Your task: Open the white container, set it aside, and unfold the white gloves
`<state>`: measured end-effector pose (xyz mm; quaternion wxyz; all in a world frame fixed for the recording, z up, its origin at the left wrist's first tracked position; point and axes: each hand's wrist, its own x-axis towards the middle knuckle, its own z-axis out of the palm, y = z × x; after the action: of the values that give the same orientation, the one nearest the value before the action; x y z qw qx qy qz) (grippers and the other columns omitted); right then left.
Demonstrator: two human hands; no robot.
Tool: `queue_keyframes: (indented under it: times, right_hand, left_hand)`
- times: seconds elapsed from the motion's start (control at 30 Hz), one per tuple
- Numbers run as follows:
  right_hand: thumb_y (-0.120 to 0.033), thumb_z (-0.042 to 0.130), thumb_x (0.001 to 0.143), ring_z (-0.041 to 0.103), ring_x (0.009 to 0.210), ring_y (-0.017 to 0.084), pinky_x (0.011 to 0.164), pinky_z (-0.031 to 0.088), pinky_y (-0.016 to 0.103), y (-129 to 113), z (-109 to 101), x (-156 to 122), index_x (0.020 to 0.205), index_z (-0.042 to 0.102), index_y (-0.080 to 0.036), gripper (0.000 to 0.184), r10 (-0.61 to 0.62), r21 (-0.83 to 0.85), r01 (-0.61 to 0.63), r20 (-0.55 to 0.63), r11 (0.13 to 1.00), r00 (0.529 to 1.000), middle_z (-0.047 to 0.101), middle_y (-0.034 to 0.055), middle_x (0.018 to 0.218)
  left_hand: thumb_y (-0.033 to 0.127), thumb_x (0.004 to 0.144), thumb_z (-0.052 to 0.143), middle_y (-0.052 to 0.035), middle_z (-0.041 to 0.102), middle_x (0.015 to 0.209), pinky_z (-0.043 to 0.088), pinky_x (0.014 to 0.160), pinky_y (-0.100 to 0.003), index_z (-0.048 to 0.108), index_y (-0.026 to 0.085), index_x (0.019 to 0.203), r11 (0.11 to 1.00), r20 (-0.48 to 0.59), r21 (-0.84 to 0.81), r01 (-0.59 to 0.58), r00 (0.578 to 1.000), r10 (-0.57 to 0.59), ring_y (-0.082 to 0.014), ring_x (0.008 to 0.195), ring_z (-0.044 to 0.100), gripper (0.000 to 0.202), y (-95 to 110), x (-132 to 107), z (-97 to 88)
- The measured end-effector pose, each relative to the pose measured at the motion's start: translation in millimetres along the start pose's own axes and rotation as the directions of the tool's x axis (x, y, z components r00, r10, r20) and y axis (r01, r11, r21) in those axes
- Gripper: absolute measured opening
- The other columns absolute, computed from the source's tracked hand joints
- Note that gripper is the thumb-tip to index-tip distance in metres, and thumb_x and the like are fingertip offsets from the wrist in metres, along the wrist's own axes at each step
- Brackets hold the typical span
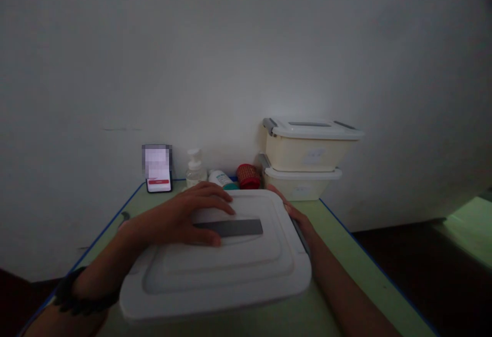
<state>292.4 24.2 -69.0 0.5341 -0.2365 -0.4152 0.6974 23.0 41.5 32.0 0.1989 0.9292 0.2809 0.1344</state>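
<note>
A white plastic box with a flat lid (246,270) stands in front of me on the pale green table (338,255). A dark grey handle (238,228) lies flat in the lid's middle. My left hand (184,219) rests palm down on the lid, fingers spread over the left end of that handle. My right hand (298,219) is at the box's right side, fingers curled around the far right edge by a grey latch; most of the hand is hidden behind the lid.
Two cream lidded boxes (307,155) are stacked at the back right against the wall. A phone (158,170) leans on the wall, beside a pump bottle (195,169), a small white bottle (221,178) and a red woven cup (248,176). The table has blue edges.
</note>
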Motion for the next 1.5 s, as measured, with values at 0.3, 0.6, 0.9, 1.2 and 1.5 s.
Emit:
queue_keyframes:
  times: [0.3,0.6,0.9,1.2,1.5]
  right_hand:
    - [-0.034,0.057,0.073,0.052,0.110,0.022,0.096,0.034,0.038,0,0,0,0.122,0.048,-0.031,0.050,0.000,0.003,0.000,0.003,1.000,1.000,0.058,-0.0004,0.121]
    - [-0.030,0.054,0.068,0.056,0.102,0.023,0.090,0.039,0.039,-21,3,3,0.113,0.056,-0.027,0.046,-0.034,-0.346,0.019,-0.037,0.938,0.999,0.061,0.0009,0.114]
    - [-0.024,0.049,0.082,0.053,0.103,0.018,0.092,0.038,0.034,-70,88,-5,0.112,0.056,-0.023,0.031,-0.085,-0.971,0.239,0.239,-0.013,0.967,0.059,0.0041,0.112]
    - [-0.046,0.039,0.086,0.059,0.082,0.026,0.068,0.045,0.037,-32,164,9,0.093,0.062,-0.013,0.041,0.054,-0.856,0.199,0.197,-0.477,0.979,0.064,0.0123,0.089]
    - [-0.049,0.025,0.089,0.061,0.068,0.022,0.059,0.040,0.032,-25,166,24,0.075,0.067,-0.014,0.057,-0.045,-0.797,0.152,0.219,-0.584,0.975,0.068,0.0113,0.075]
  left_hand:
    - [0.043,0.069,0.066,-0.0029,0.055,0.119,0.032,0.100,-0.037,0.062,0.027,0.094,0.998,-0.032,-0.062,-0.018,0.999,0.016,-0.0235,0.119,0.040,0.029,1,1,1.3]
    - [0.043,0.085,0.046,-0.0039,0.032,0.141,0.032,0.101,-0.034,0.037,0.029,0.128,0.991,-0.063,-0.038,0.125,0.990,-0.127,-0.0207,0.124,0.037,0.047,-6,-12,-20.3]
    - [0.048,0.087,0.034,-0.0061,0.053,0.127,0.040,0.092,-0.032,0.043,0.024,0.126,0.943,0.069,0.050,0.329,0.941,-0.332,-0.0218,0.111,0.051,0.046,-17,-29,-32.3]
    - [0.039,0.089,0.032,-0.0081,0.056,0.122,0.038,0.092,-0.031,0.047,0.019,0.121,0.941,0.043,0.080,0.329,0.942,-0.333,-0.0201,0.109,0.053,0.041,-13,-29,-31.8]
    - [0.045,0.088,0.031,-0.0105,0.061,0.115,0.039,0.092,-0.034,0.052,0.017,0.116,0.947,-0.040,0.060,0.315,0.949,-0.313,-0.0225,0.104,0.056,0.045,-10,-22,-30.7]
